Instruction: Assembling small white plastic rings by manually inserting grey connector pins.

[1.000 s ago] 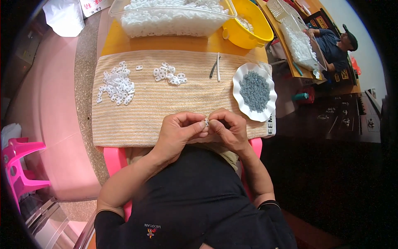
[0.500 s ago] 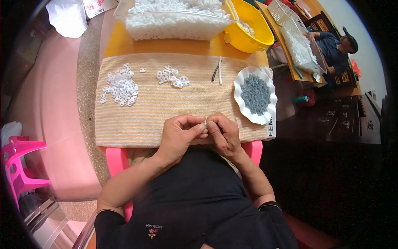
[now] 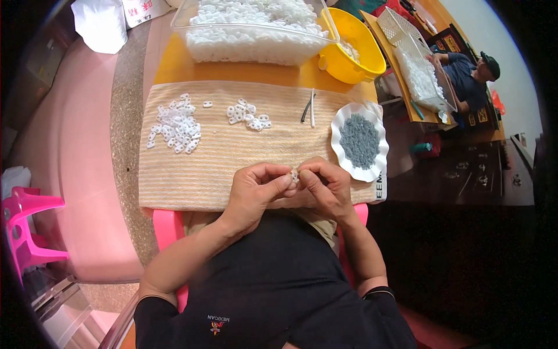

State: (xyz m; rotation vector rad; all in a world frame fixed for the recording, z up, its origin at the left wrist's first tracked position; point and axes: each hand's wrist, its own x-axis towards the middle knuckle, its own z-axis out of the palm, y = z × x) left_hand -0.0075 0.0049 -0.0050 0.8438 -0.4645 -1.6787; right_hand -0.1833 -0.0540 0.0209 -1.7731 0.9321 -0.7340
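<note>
My left hand (image 3: 258,189) and my right hand (image 3: 325,187) meet over the near edge of the striped towel. Thumb and forefinger of each are pinched on one small white plastic piece (image 3: 294,175), mostly hidden by the fingertips. Beyond my left hand lies a loose pile of white two-hole plastic pieces (image 3: 177,127), and a smaller group of similar pieces (image 3: 247,114) sits at the middle. To the right, a white scalloped dish (image 3: 336,142) holds many tiny grey-blue parts (image 3: 359,139). One black stick (image 3: 306,109) and one white stick (image 3: 313,110) lie left of the dish.
A clear bin (image 3: 256,28) full of white pieces and a yellow basin (image 3: 349,67) stand at the table's far side. Pink stools (image 3: 35,227) are at left. A co-worker in a dark cap (image 3: 468,75) sits at another table, far right.
My head view has shifted slightly, so the table appears lower and further right. My fingertips have parted a little, and more of the white piece shows between them.
</note>
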